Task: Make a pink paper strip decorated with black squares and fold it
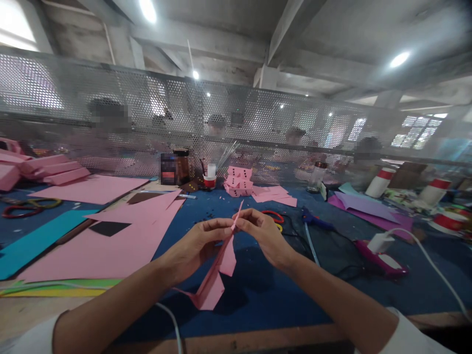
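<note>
A folded strip of pink paper with notched flaps hangs above the blue table top, tilted, its upper end narrow. My left hand pinches it near the top from the left side. From the right, the fingertips of my right hand are closed on the same upper end, touching close to the left fingers. The lower flaps hang free below both hands. Behind the hands stands a stack of folded pink paper pieces with black dots, and flat pink paper pieces lie beside it.
Large pink sheets and a teal sheet lie at left, with scissors beyond. A blue glue gun, a magenta power strip and purple paper lie at right. A perforated metal screen closes the back; people sit behind it.
</note>
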`<state>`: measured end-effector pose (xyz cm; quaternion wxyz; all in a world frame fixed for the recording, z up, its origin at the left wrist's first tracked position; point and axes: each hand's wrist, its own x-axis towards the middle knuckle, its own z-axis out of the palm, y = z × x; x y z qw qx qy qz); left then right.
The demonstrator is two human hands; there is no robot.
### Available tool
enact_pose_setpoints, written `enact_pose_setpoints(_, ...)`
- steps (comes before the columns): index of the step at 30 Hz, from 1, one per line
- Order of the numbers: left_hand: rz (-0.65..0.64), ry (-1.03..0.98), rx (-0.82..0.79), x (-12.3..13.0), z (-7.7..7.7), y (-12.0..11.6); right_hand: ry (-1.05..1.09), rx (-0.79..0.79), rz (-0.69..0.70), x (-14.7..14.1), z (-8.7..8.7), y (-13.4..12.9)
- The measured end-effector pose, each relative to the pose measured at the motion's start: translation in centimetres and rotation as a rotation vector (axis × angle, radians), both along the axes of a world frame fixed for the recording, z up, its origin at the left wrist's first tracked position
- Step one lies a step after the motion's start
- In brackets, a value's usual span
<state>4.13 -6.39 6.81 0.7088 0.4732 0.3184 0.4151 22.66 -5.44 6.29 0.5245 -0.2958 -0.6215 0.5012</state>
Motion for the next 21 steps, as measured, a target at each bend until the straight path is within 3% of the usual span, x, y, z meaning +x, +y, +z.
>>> enact_pose_setpoints(6,-0.018,0.052,0.085,-0.1,-0.2,0.0,-0.023,-0.004,-0.046,0.0,0.0,0.0)
enact_pose_setpoints(13,0.082,0.158,0.186,0.2,0.3,-0.5,-0.065,0.024,-0.079,0.0,0.5,-0.2)
enact_pose_setpoints(21,0.103,0.174,0.227,0.4,1.1,-0.7,-0.128,0.085,-0.11,0.2,0.5,-0.2)
